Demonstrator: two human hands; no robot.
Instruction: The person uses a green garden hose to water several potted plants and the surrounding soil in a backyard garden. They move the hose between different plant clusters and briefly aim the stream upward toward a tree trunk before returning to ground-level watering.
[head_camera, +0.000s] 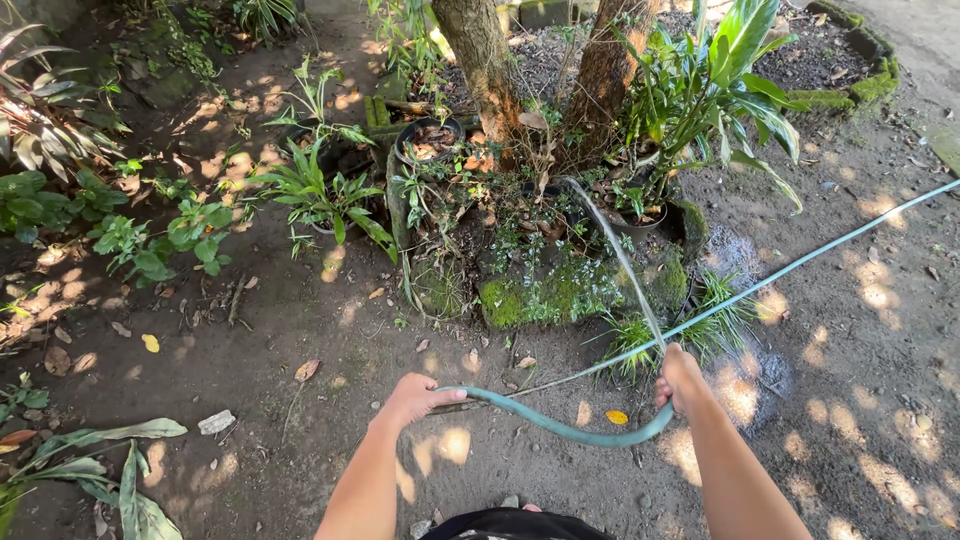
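A teal garden hose (560, 428) curves between my two hands, low in the head view. My left hand (415, 398) grips it at the left end of the curve. My right hand (680, 378) is closed around the hose near its outlet. A thin stream of water (620, 260) arcs up and away from my right hand toward the plants at the base of two tree trunks (480, 60). The rest of the hose (820, 250) runs off across the dirt to the upper right.
Potted plants (430, 140) and a broad-leaved green plant (720, 90) crowd the tree base, edged by mossy stones (530, 295). Leafy shrubs (150, 240) line the left. A wet patch (740, 260) darkens the bare dirt on the right. Fallen leaves lie scattered.
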